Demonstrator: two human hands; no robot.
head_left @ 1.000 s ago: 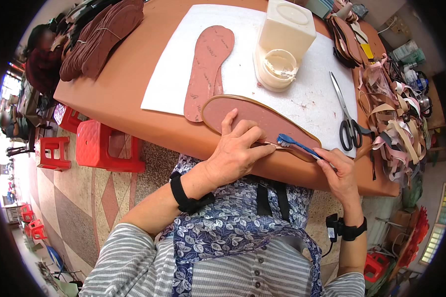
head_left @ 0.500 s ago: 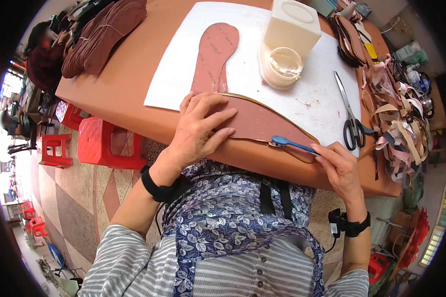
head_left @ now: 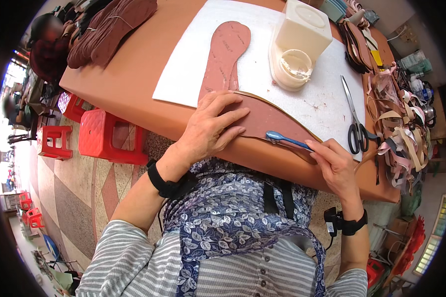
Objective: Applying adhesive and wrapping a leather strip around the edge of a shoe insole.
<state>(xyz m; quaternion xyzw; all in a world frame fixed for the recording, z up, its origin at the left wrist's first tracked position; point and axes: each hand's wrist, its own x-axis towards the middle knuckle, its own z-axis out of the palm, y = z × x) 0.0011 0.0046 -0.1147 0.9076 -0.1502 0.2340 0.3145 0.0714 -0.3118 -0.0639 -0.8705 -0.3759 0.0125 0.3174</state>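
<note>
While the left hand (head_left: 210,126) lies spread flat on the brown insole (head_left: 270,121) at the table (head_left: 134,94) edge, the right hand (head_left: 334,166) pinches a blue brush (head_left: 285,140) against it.

Reddish-brown insole (head_left: 267,121) edged in tan, blue brush (head_left: 287,140), white sheet (head_left: 193,74), orange-brown tabletop (head_left: 129,84), black-handled scissors (head_left: 354,123), red stools (head_left: 109,141) (plastic), blue leaf-print apron (head_left: 233,208), grey-striped sleeves (head_left: 129,257)
</note>
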